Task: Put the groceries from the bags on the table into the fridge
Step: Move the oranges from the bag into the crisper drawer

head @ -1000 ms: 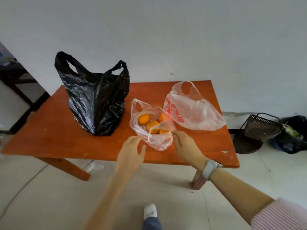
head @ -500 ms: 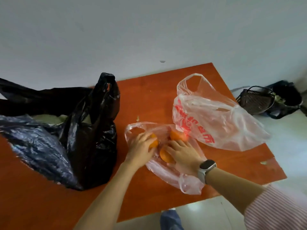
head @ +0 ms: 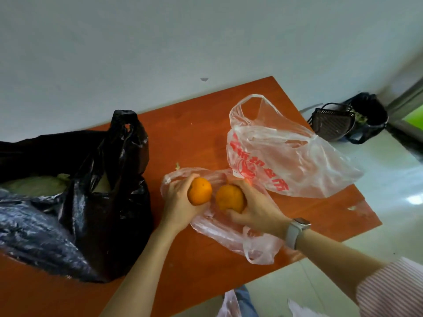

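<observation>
Head view: left hand (head: pixel 177 202) grips one round orange (head: pixel 199 191), right hand (head: pixel 256 208) another orange (head: pixel 230 198).

Domestic room, plain: bare white wall (head: pixel 137 53), pale tiled floor (head: pixel 389 202), wooden desk (head: pixel 194 124) bearing grocery bags (head: pixel 286 152), dark basket (head: pixel 332 121) on floor.

Orange-brown wooden table (head: pixel 194 124) set against a pale wall, 3 plastic bags laid on it, black bag (head: pixel 75 202) at the left, flattened clear bag (head: pixel 229 234) at the near middle, clear bag with red print (head: pixel 286 156) at the right, touching it
</observation>
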Available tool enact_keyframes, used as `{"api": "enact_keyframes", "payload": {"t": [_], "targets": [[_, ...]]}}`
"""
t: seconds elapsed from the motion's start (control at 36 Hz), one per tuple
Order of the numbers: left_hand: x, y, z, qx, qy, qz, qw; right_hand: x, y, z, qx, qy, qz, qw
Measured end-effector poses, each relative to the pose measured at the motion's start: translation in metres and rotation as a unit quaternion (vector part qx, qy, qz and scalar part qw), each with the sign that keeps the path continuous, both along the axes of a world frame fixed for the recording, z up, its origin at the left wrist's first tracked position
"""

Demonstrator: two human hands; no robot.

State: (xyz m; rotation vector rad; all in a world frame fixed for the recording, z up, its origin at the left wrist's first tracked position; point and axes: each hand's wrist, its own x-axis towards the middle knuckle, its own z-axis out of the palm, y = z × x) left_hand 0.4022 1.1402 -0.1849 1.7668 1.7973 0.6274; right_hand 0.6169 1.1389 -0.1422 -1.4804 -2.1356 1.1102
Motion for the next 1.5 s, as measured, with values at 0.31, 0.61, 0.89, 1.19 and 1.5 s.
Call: {"api": "enact_keyframes", "payload": {"t": [0.31,0.61,0.89,1.19,1.5], "targets": [[0.095,-0.052,0.100,-0.024,-0.362,0.045,0.931,0.084,-0.052,0.055,-0.122,0.339,-0.233,0.903],[0.356,-0.181,0.126,-0.201,-0.439,-0.219,0.848,0.307,-0.290,0.079,-0.059,0.504,-0.459,0.730],[0.613,-0.384,0.169,-0.178,-0.339,-0.532,0.755,0.469,-0.560,0.121,0.135,0.513,-0.617,0.582],[0.825,-0.551,0.223,-0.114,-0.331,-0.727,0.591,0.605,-0.753,0.166,0.276,0.212,-0.799,0.491],[1.051,-0.634,0.295,-0.089,-0.404,-0.724,0.552,0.813,-0.839,0.250,0.297,-0.019,-0.791,0.535]]}}
